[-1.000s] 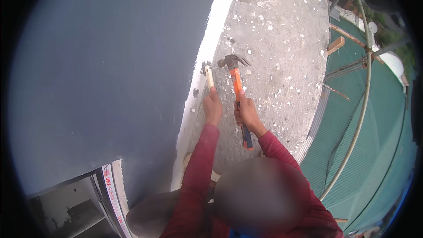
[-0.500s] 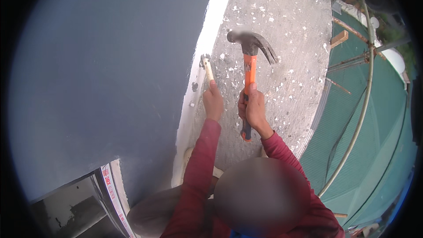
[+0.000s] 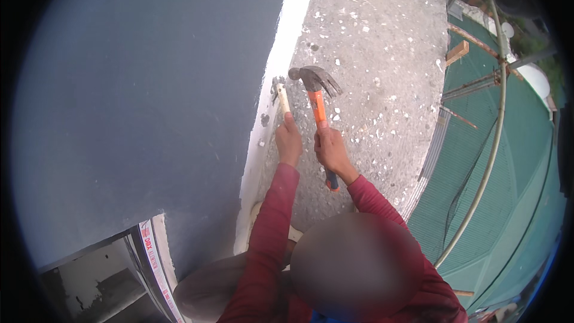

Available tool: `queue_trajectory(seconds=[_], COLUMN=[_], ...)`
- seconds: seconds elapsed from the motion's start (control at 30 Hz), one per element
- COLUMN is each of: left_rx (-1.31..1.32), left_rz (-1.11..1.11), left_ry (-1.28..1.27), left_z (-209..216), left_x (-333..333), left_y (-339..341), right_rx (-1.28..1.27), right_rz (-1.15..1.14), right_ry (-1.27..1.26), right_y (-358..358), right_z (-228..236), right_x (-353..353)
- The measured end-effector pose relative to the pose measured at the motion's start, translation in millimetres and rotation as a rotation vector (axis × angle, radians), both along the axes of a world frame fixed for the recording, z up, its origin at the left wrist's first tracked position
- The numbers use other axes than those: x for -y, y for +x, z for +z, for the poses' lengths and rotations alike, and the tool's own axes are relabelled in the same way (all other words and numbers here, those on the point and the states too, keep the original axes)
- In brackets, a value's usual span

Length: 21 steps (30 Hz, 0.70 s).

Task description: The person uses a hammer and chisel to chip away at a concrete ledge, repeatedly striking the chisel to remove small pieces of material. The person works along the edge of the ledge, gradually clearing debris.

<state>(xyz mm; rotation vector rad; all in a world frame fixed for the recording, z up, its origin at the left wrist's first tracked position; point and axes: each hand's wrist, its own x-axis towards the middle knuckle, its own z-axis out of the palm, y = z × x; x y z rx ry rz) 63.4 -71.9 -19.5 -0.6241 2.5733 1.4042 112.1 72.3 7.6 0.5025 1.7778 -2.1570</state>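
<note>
My right hand [image 3: 333, 151] is wrapped round the orange and dark handle of a claw hammer [image 3: 317, 104]. The hammer's dark head is raised, its striking face close to the white strip and just above the bar's far end. My left hand [image 3: 289, 143] grips a cream-coloured narrow bar [image 3: 283, 97] by its near end, thumb lying along it. Its far end meets a dark chipped patch in the white strip [image 3: 287, 30] along the wall's foot. Another chipped hole [image 3: 265, 120] shows in the strip nearer to me.
A dark grey-blue wall [image 3: 149, 84] rises on the left, with a framed opening [image 3: 156, 269] at lower left. White chips litter the concrete ledge [image 3: 382, 42]. Beyond the ledge's right edge stand scaffold poles [image 3: 494, 137] and a timber end [image 3: 458, 54], over green roofing [image 3: 508, 203].
The hammer has moved left and nearer to me, its head now beside the bar's far end. My left hand and the bar have barely shifted.
</note>
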Motion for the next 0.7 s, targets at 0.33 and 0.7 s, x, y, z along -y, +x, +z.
queue_trajectory(seconds=[0.33,0.7], left_rx=[0.115,0.041], left_rz=[-0.25,-0.196], left_ry=[-0.261,-0.187], left_z=[14,9], left_x=[9,21], left_y=[39,33], right_rx=[0.246,0.234], right_rz=[-0.111,-0.035], right_ry=[-0.151,-0.001], right_y=[32,41], right_z=[-12,-15], right_x=[-6,5])
